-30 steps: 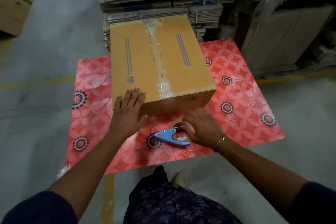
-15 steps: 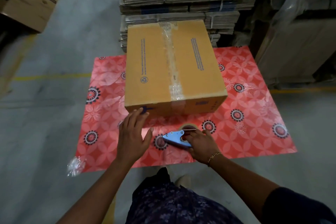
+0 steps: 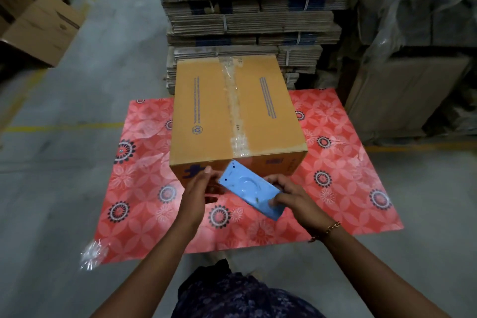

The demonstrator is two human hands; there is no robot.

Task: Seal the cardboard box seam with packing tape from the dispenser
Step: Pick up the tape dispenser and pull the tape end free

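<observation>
A: Box (image 3: 237, 113) sits mid-mat (image 3: 144, 188), tape (image 3: 233, 100) already along its top seam. Finished?

B: Seemingly not. Right hand (image 3: 291, 200) grips the blue dispenser (image 3: 251, 192) near the box's front; left hand (image 3: 197, 192) steadies its tip.

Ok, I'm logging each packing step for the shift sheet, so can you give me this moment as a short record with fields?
setting: concrete floor, red patterned mat
box: cardboard box on the mat, closed
seam: tape strip already along the top seam, wrinkled
tool: blue tape dispenser held in front of the box's near side
right hand: grips the dispenser's near end
left hand: fingers at the dispenser's far end
behind box: bundled flat cardboard stacks
stray item: crumpled clear plastic at the mat's near left corner
</observation>
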